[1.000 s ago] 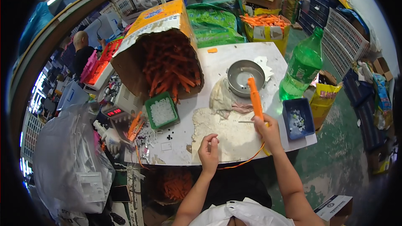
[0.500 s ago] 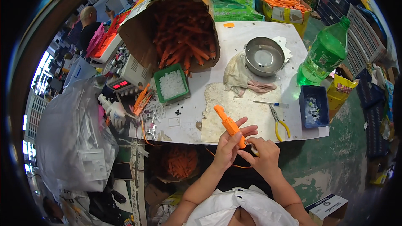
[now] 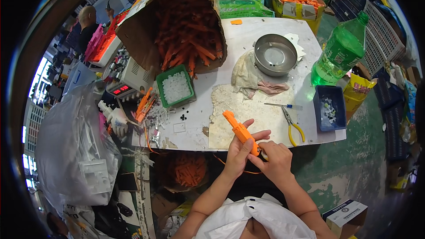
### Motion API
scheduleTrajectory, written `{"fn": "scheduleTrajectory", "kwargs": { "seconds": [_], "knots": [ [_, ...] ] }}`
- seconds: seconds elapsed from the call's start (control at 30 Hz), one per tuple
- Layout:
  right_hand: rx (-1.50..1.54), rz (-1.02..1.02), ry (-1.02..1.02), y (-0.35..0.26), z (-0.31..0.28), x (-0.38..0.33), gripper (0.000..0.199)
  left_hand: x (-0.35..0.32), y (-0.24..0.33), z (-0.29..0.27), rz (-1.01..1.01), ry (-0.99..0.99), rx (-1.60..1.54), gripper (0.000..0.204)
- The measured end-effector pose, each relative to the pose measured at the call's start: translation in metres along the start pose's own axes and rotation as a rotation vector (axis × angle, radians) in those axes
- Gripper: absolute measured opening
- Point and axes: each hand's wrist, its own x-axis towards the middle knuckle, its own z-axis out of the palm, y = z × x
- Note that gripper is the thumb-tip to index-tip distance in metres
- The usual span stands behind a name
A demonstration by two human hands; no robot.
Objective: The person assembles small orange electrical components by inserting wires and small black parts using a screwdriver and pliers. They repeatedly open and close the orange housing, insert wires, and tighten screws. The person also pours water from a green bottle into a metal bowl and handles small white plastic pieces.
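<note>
My left hand point(image 3: 237, 157) is closed round a long orange plastic piece point(image 3: 240, 132), narrow at its far end, held tilted above the table's near edge. The thumb lies along it and the other fingers stick out past its right side. My right hand point(image 3: 276, 161) is at the near end of this piece, its thumb and fingers pinched together. Something small and yellowish shows between those fingers, mostly hidden. Beyond my hands, pliers point(image 3: 292, 129) with yellow handles and a thin screwdriver point(image 3: 283, 106) lie on the table.
A metal bowl point(image 3: 275, 55) rests by a rag point(image 3: 244, 75). A blue bin point(image 3: 330, 121) and green bottle point(image 3: 338, 48) stand right. Left are a green tray point(image 3: 190, 98) of white pieces, a tipped carton point(image 3: 133, 40) of orange parts and a plastic bag point(image 3: 66, 141).
My right hand has closed in on the near end of the orange piece, its fingers bunching tighter. The whole view has shifted slightly.
</note>
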Motion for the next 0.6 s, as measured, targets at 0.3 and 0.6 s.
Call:
{"fn": "scheduleTrajectory", "kwargs": {
  "seconds": [0.3, 0.6],
  "knots": [
    [0.344, 0.446, -0.364, 0.039, -0.028, -0.086, 0.020, -0.010, 0.025, -0.042, 0.125, 0.292, 0.184, 0.057],
    [-0.251, -0.002, 0.066, 0.077, -0.035, 0.020, 0.020, -0.008, 0.016, -0.029, -0.116, 0.199, -0.079, 0.049]
  ]
}}
